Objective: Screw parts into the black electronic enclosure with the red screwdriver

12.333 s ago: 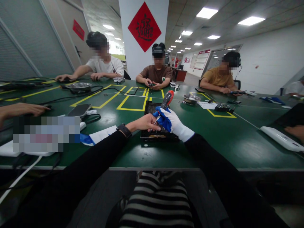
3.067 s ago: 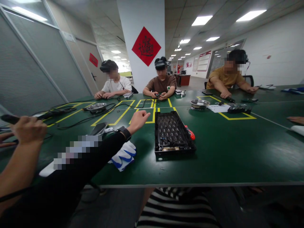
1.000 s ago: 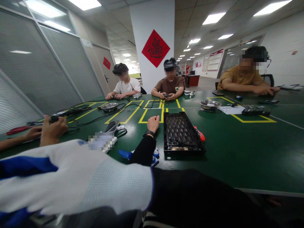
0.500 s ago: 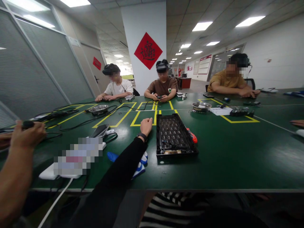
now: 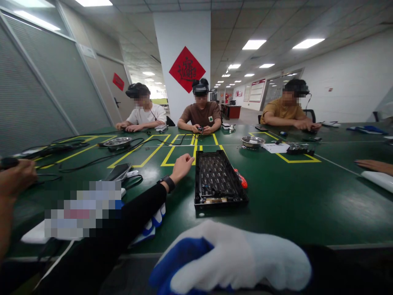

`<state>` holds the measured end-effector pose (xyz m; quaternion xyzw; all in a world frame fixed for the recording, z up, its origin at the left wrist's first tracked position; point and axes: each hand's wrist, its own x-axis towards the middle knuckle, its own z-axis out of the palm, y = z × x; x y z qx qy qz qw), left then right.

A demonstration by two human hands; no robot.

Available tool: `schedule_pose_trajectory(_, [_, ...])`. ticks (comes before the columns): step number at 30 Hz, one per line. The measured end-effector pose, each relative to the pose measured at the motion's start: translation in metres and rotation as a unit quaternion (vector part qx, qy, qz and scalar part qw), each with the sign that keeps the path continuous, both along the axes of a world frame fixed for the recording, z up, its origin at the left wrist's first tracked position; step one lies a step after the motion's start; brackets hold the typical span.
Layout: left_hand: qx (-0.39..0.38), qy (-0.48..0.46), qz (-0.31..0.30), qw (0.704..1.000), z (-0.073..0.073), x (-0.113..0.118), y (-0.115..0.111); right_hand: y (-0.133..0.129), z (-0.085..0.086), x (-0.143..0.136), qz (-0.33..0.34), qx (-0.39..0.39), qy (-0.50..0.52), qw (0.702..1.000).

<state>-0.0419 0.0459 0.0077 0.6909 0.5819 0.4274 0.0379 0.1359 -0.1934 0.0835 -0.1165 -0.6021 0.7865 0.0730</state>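
Observation:
My left hand (image 5: 183, 167), bare with a dark watch at the wrist, lies on the green table near the far left corner of a black plastic casing (image 5: 222, 200). Its fingers are curled closed, and their inner side is hidden. Small metallic pieces line the floor of the casing. A red and black object (image 5: 241, 179) peeks out along its right side. At the bottom my right hand (image 5: 221, 258) wears a white glove with blue on the fingers. Its thumb stands apart from the bent fingers, with nothing seen between them. A blue and white glove (image 5: 150, 229) lies under my left forearm.
Left are white power banks (image 5: 33, 232), cables and a dark phone (image 5: 118, 172). Metal bowls (image 5: 252, 142) and paper (image 5: 276, 148) lie farther back. Three people with headsets sit opposite. Other people's hands show at left (image 5: 21, 176) and right (image 5: 376, 165).
My gloved right hand has come into view at the bottom. My left hand stays beside the casing. The view has shifted a little, and the neighbour's hand at left sits farther towards the edge.

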Motion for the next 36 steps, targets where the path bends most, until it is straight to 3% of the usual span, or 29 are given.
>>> schedule_pose_trajectory(2, [-0.008, 0.01, -0.017, 1.0, 0.007, 0.006, -0.006, 0.017, 0.004, 0.015, -0.093, 0.027, -0.032, 0.995])
schedule_pose_trajectory(5, [-0.011, 0.031, -0.05, 0.998, 0.015, 0.011, -0.018, 0.036, 0.009, 0.033, -0.228, 0.116, -0.069, 0.964])
schedule_pose_trajectory(11, [-0.004, 0.022, -0.046, 0.999, 0.013, 0.004, -0.031, 0.074, 0.016, 0.053, -0.388, 0.256, -0.008, 0.885])
schedule_pose_trajectory(15, [-0.001, -0.019, -0.022, 1.0, 0.01, 0.004, -0.023, 0.122, 0.015, 0.065, -0.494, 0.348, 0.021, 0.797])
schedule_pose_trajectory(18, [0.01, -0.073, 0.007, 0.997, 0.005, 0.011, -0.021, 0.164, 0.001, 0.075, -0.569, 0.416, -0.01, 0.709])
schedule_pose_trajectory(20, [0.01, -0.098, 0.018, 0.995, -0.002, 0.018, -0.023, 0.189, -0.015, 0.078, -0.553, 0.494, -0.061, 0.668])
schedule_pose_trajectory(23, [0.002, -0.09, -0.005, 0.996, -0.013, 0.025, -0.028, 0.213, -0.039, 0.073, -0.406, 0.596, -0.199, 0.664])
schedule_pose_trajectory(26, [0.017, -0.054, -0.037, 0.998, -0.019, 0.029, -0.032, 0.227, -0.055, 0.054, -0.321, 0.634, -0.31, 0.632])
schedule_pose_trajectory(28, [0.026, -0.03, -0.053, 0.998, -0.019, 0.029, -0.035, 0.234, -0.059, 0.04, -0.302, 0.633, -0.369, 0.61])
schedule_pose_trajectory(31, [0.034, 0.0, -0.078, 0.996, -0.017, 0.03, -0.038, 0.243, -0.058, 0.026, -0.294, 0.621, -0.41, 0.6])
schedule_pose_trajectory(36, [0.048, 0.006, -0.122, 0.991, -0.01, 0.032, -0.043, 0.235, -0.052, 0.03, -0.307, 0.645, -0.371, 0.594])
